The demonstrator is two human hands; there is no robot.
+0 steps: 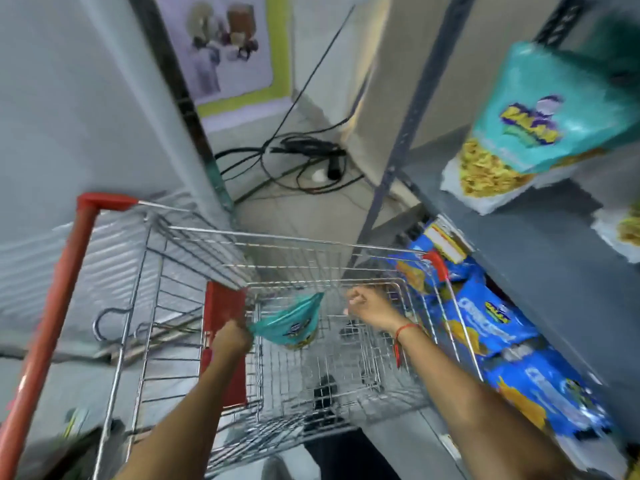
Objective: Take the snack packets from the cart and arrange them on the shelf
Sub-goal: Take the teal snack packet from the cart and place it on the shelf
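Inside the cart (291, 239) rim, left hand (232, 336) grips a teal packet (294, 323); right hand (367, 304), fisted, carries nothing.

Shop, wire cart (287, 244), stocked shelf (540, 244)

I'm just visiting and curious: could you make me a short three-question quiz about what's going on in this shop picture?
1. True or false: the left hand holds a teal packet inside the cart.
2. What colour are the packets on the lower shelf beside the cart? A) red B) blue C) black
3. Fill in: the right hand is closed and holds ____.

Key:
1. True
2. B
3. Nothing visible; it is a fist over the cart, with a red thread on its wrist.
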